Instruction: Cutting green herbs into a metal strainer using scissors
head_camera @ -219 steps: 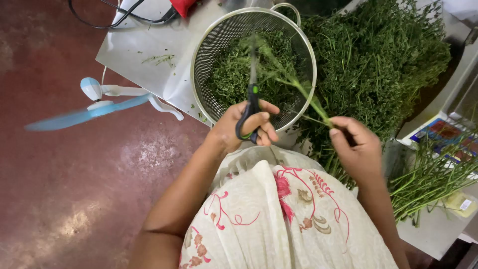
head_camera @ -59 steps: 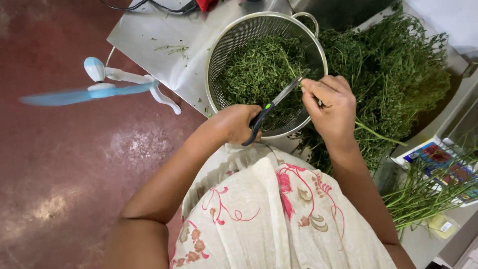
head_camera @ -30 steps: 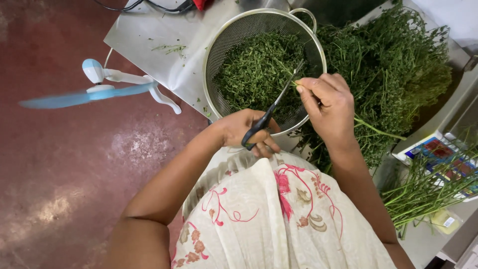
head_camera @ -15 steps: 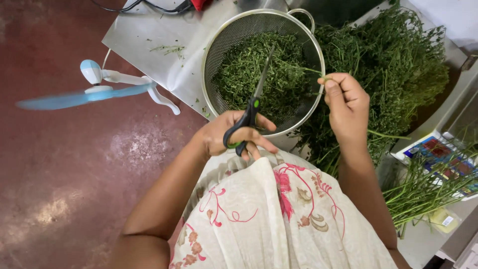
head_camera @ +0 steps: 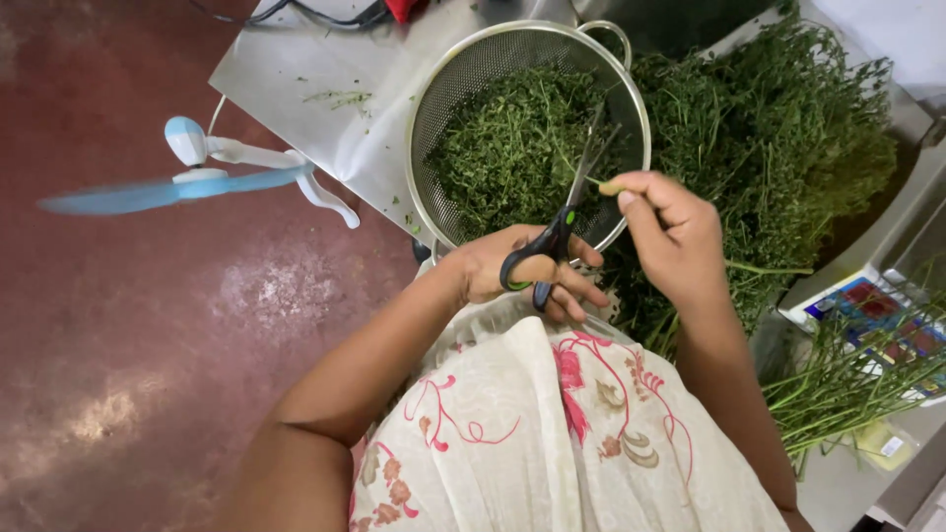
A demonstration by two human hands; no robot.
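Blue fan blade (head_camera: 168, 190) at left blurred, dark cables (head_camera: 315, 14) cut off by the top edge, stem end (head_camera: 609, 187) mostly hidden inside the right hand (head_camera: 675, 236)

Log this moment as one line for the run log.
left hand: holds scissors, blades apart | right hand: pinches stem end | both over colander of cut herbs

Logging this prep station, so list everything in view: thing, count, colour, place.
colander: one, metal mesh, on the table, holding cut greens
cut greens: one heap, green, inside the colander
herb pile: one, green, right of the colander
loose stems: one bunch, green, far right
scissors: one, black handles, over the colander
table: one, grey, top
fan: one, white and blue, spinning, left
floor: red
left hand: grip on the scissors
right hand: pinching a stem end
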